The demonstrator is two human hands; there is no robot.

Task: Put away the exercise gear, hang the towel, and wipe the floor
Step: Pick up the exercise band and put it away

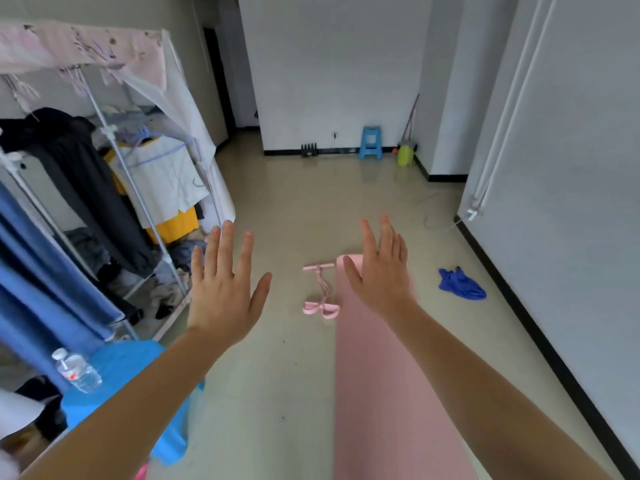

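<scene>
A long pink exercise mat (381, 375) lies unrolled on the floor, running away from me. Beside its far left end lies a pink pedal resistance band (320, 289). A crumpled dark blue towel (462, 284) lies on the floor to the right, near the wall. My left hand (225, 285) is held out in the air, fingers spread, holding nothing. My right hand (381, 268) is raised over the mat's far end, fingers apart, also holding nothing.
An open fabric wardrobe rack (114, 168) full of hanging clothes stands at the left. A water bottle (78, 370) lies on a light blue cloth-covered surface (138, 365) at lower left. A blue stool (370, 142), a green bin (406, 154) and a broom (411, 116) stand by the far wall.
</scene>
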